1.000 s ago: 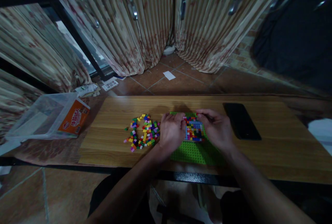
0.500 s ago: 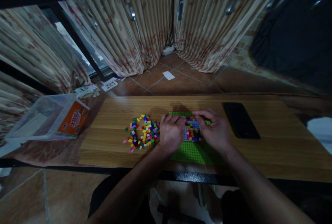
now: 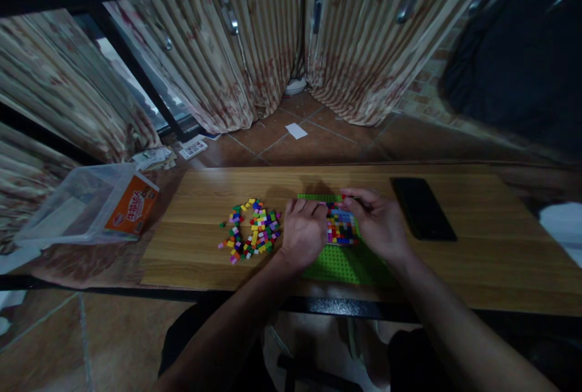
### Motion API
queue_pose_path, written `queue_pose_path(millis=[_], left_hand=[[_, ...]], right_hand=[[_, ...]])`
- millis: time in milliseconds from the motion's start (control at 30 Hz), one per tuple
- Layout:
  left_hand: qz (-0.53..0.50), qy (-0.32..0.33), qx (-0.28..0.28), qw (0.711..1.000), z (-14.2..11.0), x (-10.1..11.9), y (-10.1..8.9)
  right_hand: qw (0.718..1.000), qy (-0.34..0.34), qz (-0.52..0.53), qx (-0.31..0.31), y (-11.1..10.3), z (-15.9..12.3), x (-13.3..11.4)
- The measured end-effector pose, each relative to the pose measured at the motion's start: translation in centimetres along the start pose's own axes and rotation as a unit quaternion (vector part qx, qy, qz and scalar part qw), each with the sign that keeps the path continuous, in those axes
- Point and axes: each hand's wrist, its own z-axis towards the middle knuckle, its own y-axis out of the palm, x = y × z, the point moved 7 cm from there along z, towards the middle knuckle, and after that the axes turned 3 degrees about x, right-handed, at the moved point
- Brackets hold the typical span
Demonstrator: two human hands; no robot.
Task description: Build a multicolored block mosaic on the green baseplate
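A green studded baseplate [image 3: 336,266] lies on the wooden table [image 3: 477,246], its far half covered by a patch of small coloured bricks [image 3: 342,227]. My left hand [image 3: 304,231] rests curled on the plate's left edge, fingertips against the brick patch. My right hand [image 3: 379,222] sits on the right side, its fingers pinched together at the patch's far edge; what they pinch is too small to make out. A loose heap of small coloured bricks [image 3: 252,231] lies just left of my left hand.
A black phone [image 3: 422,208] lies flat to the right of my right hand. A clear plastic box with an orange label [image 3: 91,201] stands off the table's left end. Striped curtains hang behind, above a tiled floor.
Both hands have stayed on the plate. My right hand's fingertips shifted slightly along the far edge of the brick patch.
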Motion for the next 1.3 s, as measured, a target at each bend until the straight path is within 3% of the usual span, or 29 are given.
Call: queue_pose_path(millis=[333, 533, 733, 1000, 1300], left_hand=[[-0.096, -0.041, 0.015, 0.994, -1.4, -1.8, -0.4], [-0.198, -0.149, 0.047, 0.968, -1.1, -4.1, -1.4], [-0.224, -0.144, 0.014, 0.964, -1.4, -3.4, -0.3], [-0.254, -0.143, 0.010, 0.956, -1.5, -3.2, 0.5], [-0.284, -0.156, 0.008, 0.946, -1.8, -3.3, 1.0]], right_hand=[[0.975, -0.116, -0.188, -0.031, 0.1, -0.5, -2.6], [0.964, -0.157, -0.210, -0.053, 1.6, -1.1, -2.7], [0.949, -0.203, -0.233, -0.062, 3.1, -1.7, -2.7], [0.942, -0.217, -0.250, -0.047, 3.5, -1.9, -2.7], [0.952, -0.192, -0.240, -0.014, 2.5, -1.6, -2.3]])
